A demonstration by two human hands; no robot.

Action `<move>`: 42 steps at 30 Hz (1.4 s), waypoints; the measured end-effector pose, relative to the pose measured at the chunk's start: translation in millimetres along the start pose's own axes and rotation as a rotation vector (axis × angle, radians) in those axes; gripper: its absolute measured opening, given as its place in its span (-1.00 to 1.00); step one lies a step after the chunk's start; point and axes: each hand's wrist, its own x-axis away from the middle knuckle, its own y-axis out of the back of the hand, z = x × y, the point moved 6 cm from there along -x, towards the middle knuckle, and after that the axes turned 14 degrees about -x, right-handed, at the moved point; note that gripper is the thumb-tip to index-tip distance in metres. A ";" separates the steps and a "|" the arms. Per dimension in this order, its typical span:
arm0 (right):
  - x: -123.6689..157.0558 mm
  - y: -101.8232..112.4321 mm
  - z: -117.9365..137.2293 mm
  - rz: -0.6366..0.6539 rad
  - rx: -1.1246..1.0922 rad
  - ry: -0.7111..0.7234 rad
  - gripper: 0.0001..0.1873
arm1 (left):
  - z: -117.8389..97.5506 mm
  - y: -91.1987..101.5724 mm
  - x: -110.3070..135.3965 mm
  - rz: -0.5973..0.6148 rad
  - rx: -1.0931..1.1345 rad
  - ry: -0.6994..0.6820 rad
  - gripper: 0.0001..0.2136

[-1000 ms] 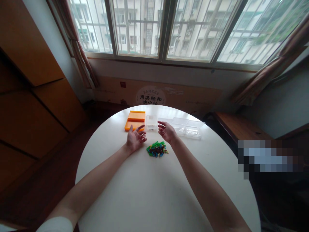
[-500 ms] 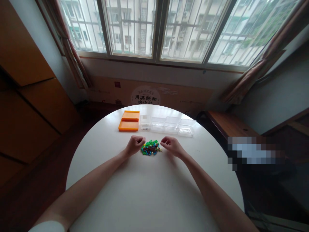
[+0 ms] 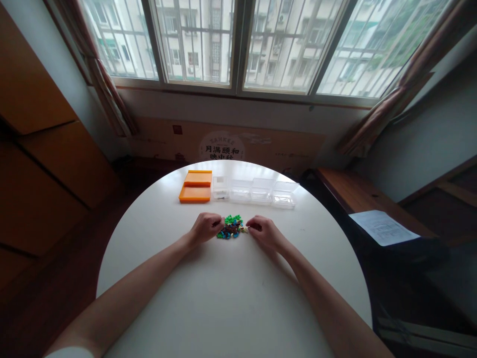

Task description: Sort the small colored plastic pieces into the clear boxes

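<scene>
A small pile of green, blue and dark beads (image 3: pixel 230 227) lies on the round white table (image 3: pixel 231 298). My left hand (image 3: pixel 204 227) rests curled at the pile's left edge, fingertips pinched against the beads. At the right edge of the pile, my right hand (image 3: pixel 262 231) is pinched as well. What each pinch holds is too small to make out. An orange tray (image 3: pixel 195 186) and a row of clear plastic boxes (image 3: pixel 257 191) stand beyond the pile near the far edge.
A window with curtains fills the wall behind the table. Wooden cabinets stand on the left. A low wooden bench (image 3: pixel 357 196) with a sheet of paper (image 3: pixel 383 227) sits to the right, close to the table.
Both hands came down from open, palms raised, to the pile and curled into pinches at its two sides. The camera view shifted slightly.
</scene>
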 end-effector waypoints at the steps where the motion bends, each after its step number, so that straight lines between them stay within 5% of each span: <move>1: 0.3 -0.2 0.0 0.003 0.003 0.002 -0.85 | -0.3 0.3 0.1 -0.004 -0.004 -0.003 -0.62; 33: 0.0 -11.7 3.2 -0.027 0.095 0.059 -0.87 | 0.3 0.2 -0.7 -0.010 0.002 0.011 -0.60; 42: -4.1 -6.3 5.3 -0.135 -0.095 0.024 -0.79 | -9.6 8.0 -3.1 -0.030 0.273 0.171 -0.75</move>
